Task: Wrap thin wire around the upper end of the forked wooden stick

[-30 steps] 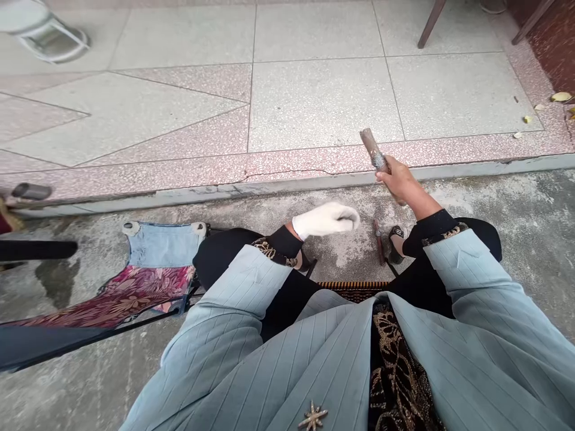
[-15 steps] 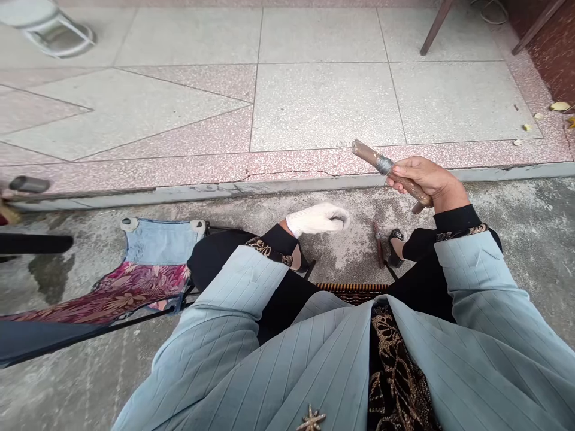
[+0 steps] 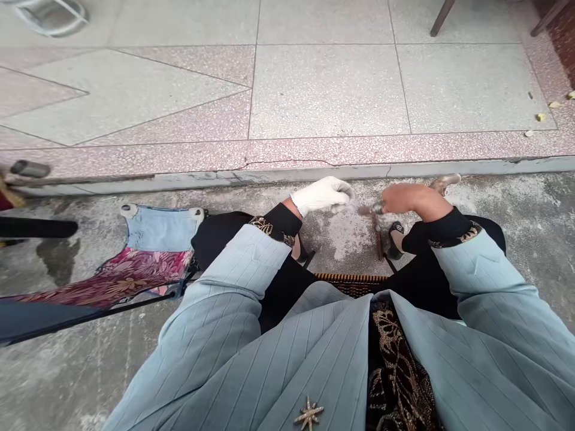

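Observation:
My right hand [image 3: 411,199] is bare and closed around a brown stick-like tool [image 3: 442,181] with a metal band near one end. The tool lies almost level, and its banded end [image 3: 371,210] points left toward my left hand. My left hand [image 3: 322,194] wears a white glove and is curled shut just left of that tip; what it pinches, if anything, I cannot make out. Both hands hover over grey concrete ground between my knees. A thin reddish rod [image 3: 378,234] lies on the ground below them, beside my black shoe [image 3: 395,230].
A folding stool with a denim and red floral cloth seat [image 3: 148,263] stands at my left. A raised step of pink and grey terrazzo tiles [image 3: 314,108] runs across ahead. Wooden furniture legs [image 3: 442,17] stand at top right, a white stand [image 3: 49,12] at top left.
My right hand swung the tool down from a raised, tilted position to nearly level, its tip now close to my gloved left hand. The left hand rose slightly toward it.

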Available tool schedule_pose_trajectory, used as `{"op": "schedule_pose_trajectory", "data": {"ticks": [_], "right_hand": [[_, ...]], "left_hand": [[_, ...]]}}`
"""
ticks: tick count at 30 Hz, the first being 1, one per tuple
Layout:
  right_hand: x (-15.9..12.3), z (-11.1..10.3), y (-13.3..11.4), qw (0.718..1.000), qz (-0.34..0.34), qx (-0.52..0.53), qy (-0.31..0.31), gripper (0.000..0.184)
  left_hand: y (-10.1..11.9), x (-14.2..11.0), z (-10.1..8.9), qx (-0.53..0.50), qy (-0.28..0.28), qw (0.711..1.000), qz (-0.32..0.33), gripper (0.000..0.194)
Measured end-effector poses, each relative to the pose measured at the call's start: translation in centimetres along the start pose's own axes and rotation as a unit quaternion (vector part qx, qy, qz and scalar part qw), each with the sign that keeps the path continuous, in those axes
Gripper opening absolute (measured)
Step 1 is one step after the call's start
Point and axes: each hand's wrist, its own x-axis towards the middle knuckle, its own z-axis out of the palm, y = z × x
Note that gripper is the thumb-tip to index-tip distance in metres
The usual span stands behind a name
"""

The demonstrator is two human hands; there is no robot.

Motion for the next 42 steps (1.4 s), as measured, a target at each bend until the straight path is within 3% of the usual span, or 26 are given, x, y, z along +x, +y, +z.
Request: {"op": "schedule_pose_trajectory", "data": {"ticks": [3, 5, 7, 9, 12, 15, 19, 22, 25, 29, 33, 38, 42], "right_hand": [[0.9, -0.2, 0.0, 0.983, 0.053, -0.155, 0.082, 0.052], [0.8, -0.5, -1.1, 0.977, 0.063, -0.156, 0.131, 0.043], [0.2, -0.6, -2.3, 0.993, 0.031, -0.035, 0.104, 0.035], [-0.5, -0.2, -3.5, 0.995, -0.011, 0.092, 0.047, 0.040], [-1.1, 0.9, -4.5, 0.972, -0.032, 0.234, 0.015, 0.047], [-0.9, 2.1, -4.6, 0.952, -0.001, 0.307, -0.015, 0.045], [-0.5, 2.3, -4.2, 0.941, 0.023, 0.335, -0.034, 0.036], [-0.5, 1.3, -4.0, 0.937, 0.018, 0.348, -0.033, 0.035], [-0.8, 0.3, -3.9, 0.935, 0.018, 0.353, -0.009, 0.033], [-0.8, 0.1, -3.9, 0.935, 0.025, 0.353, 0.012, 0.031], [-0.4, 1.0, -4.0, 0.933, 0.036, 0.358, -0.003, 0.033], [0.4, 2.0, -4.0, 0.935, 0.043, 0.351, -0.004, 0.037], [0.7, 2.4, -3.8, 0.941, 0.034, 0.338, -0.005, 0.041]], "left_hand": [[0.4, 0.4, 1.3, -0.058, -0.026, 0.998, 0.009, 0.006], [0.3, 0.7, 1.9, -0.077, -0.027, 0.996, 0.020, 0.007], [0.2, 0.8, 2.0, -0.097, -0.016, 0.995, 0.026, 0.008], [0.1, 0.9, 2.0, -0.117, 0.007, 0.993, 0.027, 0.008], [0.1, 0.9, 1.9, -0.137, 0.043, 0.989, 0.022, 0.007], [-0.2, 1.1, 1.9, -0.166, 0.068, 0.983, 0.032, 0.005], [-0.8, 1.4, 1.8, -0.216, 0.050, 0.974, 0.041, 0.008], [-1.0, 1.1, 1.6, -0.235, 0.022, 0.970, 0.055, 0.015], [-1.0, 0.6, 1.3, -0.242, 0.028, 0.967, 0.069, 0.020], [-0.7, 0.2, 1.2, -0.177, 0.031, 0.981, 0.070, 0.027], [-0.2, 0.4, 1.6, -0.079, 0.043, 0.989, 0.116, 0.033], [0.4, 0.8, 2.4, -0.020, 0.103, 0.984, 0.144, 0.024], [0.4, 1.0, 2.8, -0.091, 0.108, 0.985, 0.100, 0.014]]}}
